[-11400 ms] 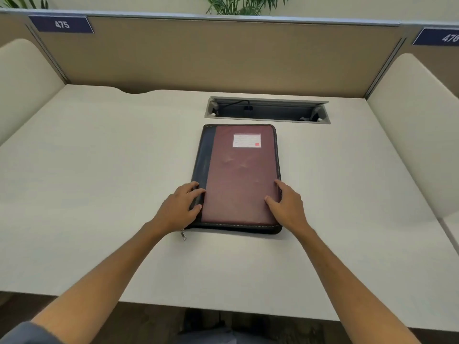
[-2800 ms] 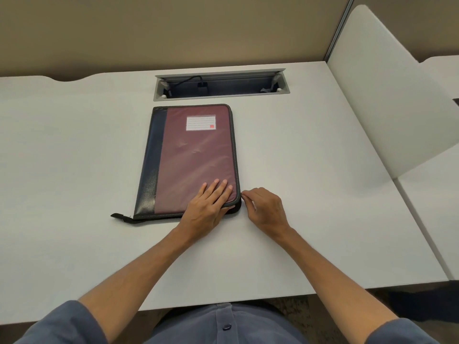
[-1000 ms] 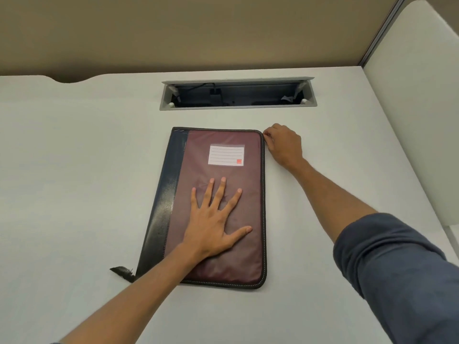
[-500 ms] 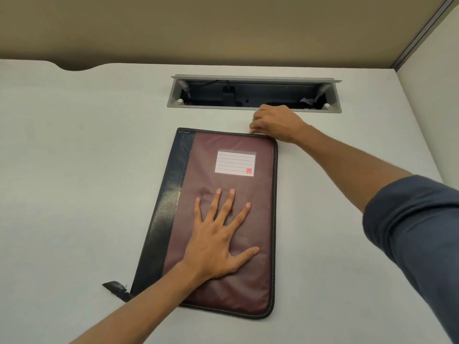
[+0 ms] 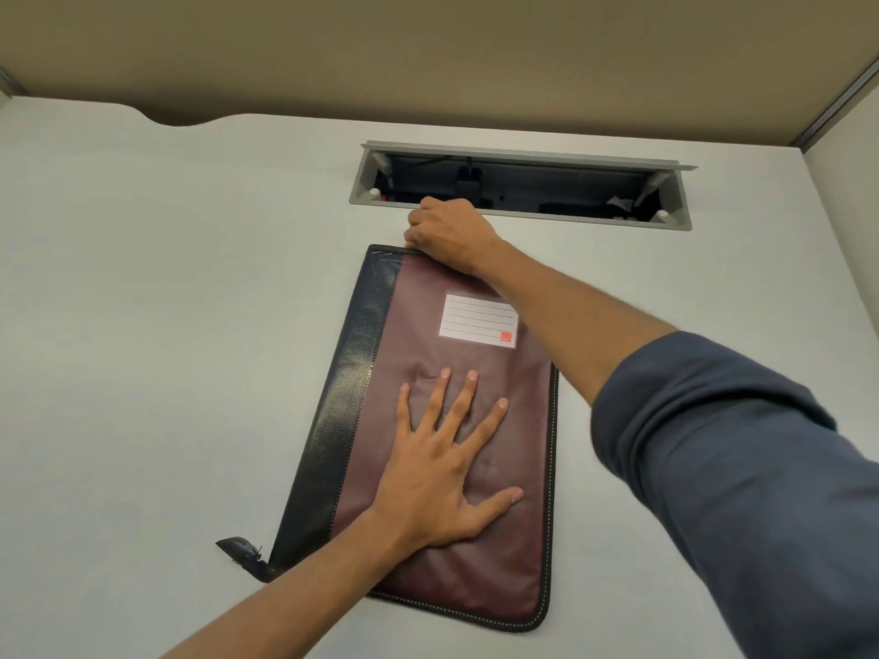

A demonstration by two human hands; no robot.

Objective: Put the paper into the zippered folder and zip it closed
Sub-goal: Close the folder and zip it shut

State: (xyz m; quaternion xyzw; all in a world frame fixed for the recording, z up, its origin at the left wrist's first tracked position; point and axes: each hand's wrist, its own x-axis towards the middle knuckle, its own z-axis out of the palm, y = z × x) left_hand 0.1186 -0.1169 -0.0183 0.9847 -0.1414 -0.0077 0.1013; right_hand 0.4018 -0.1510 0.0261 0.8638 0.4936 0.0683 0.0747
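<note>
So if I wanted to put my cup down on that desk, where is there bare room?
Bare desk lies left of the folder, up to the back panel. Crowded: the strip between folder and cable tray, where the right hand works.

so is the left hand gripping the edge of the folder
No, the left hand lies flat with fingers spread on the folder cover, well inside its edges.
</note>
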